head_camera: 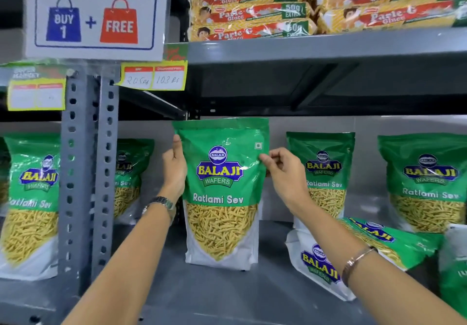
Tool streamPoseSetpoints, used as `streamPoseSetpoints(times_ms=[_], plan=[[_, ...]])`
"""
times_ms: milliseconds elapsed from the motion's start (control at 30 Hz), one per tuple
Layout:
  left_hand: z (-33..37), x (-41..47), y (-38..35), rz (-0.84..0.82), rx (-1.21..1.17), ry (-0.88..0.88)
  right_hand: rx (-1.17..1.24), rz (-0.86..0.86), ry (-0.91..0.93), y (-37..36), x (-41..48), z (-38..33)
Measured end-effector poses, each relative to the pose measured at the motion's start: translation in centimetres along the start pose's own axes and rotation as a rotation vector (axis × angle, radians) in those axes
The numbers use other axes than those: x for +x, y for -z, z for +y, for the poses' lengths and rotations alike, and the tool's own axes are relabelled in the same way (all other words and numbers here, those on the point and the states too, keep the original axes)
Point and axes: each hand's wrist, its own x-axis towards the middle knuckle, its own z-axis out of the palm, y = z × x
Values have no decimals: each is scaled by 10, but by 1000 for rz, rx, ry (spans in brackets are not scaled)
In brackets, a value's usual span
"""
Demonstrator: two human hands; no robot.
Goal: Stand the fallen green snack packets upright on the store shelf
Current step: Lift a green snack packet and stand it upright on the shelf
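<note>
Your left hand [174, 170] gripped the left edge of the centre green packet [222, 190], thumb up front near the top corner, fingers curled behind it. Your right hand [285, 173] pinched the packet's right edge between thumb and fingertips at logo height. The packet stood upright, base touching the grey shelf [227, 294], front label facing you, yellow sev showing through the clear lower window.

Watch [161, 203] on your left wrist, bracelet [358, 261] on your right wrist.

To the right, a fallen packet [366, 246] lay flat on the shelf, partly hidden behind your right forearm. Behind it, two more upright packets [326, 173] [427, 180] stood against the back wall. Another packet [454, 261] showed at the far right edge; its pose was unclear to you.

Left of the perforated grey upright post [88, 173], one packet [30, 198] stood upright, and another [129, 175] stood just behind the post.

Upper shelf carried stacked biscuit packs [252, 6]. A buy-one-free sign [96, 14] and a yellow price tag [154, 77] hung above left.
</note>
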Motion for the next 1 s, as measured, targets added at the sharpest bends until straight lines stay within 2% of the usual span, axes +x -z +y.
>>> streamPoseSetpoints(times_ms=[100, 167, 233, 400, 533, 600, 733, 867, 933, 1000], plan=[[-1, -3, -2, 16, -36, 8, -29, 73, 21, -6, -3, 0], [-1, -4, 1, 36, -91, 88, 19, 77, 21, -8, -7, 1], [-5, -10, 4, 9, -84, 209, 44, 48, -4, -9, -13, 3], [-25, -43, 17, -104, 25, 227, 121, 23, -114, -14, -21, 11], [-57, -32, 20, -168, -38, 281, 391, -16, -286, -15, -22, 10], [-48, -40, 19, -151, -41, 284, 475, -27, -323, -15, -28, 7], [-28, -69, 23, -147, -104, 329, 338, -197, -389, -16, -49, 7], [-34, -92, 29, -238, 66, 326, 314, -496, -476, -19, -73, 20], [-37, -98, 33, -332, 101, 348, 339, -550, -510, -24, -83, 26], [-38, -106, 43, -452, 135, 404, 341, -527, -550, -27, -90, 30]])
